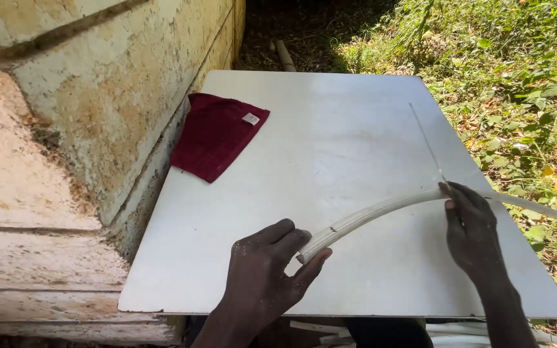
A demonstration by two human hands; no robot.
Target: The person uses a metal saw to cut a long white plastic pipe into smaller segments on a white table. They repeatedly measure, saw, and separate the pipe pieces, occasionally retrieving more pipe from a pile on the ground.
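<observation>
One white tube [381, 211], curving across the front of one white board [330, 154]. Left hand [262, 270] is clamping its near end; right hand [472, 229] is gripping it further along at the board's right edge, also pinching one thin rod [428, 145]. One red cloth [217, 134] is lying near the wall [98, 96], nothing blocking it.

- A white surface [330, 161] lies in bright sunlight.
- A weathered, stained yellowish wall [98, 96] runs along its left edge.
- Green weeds and dry leaves [523, 84] cover the ground on the right.
- Deep shade [304, 26] lies beyond the far edge.
</observation>
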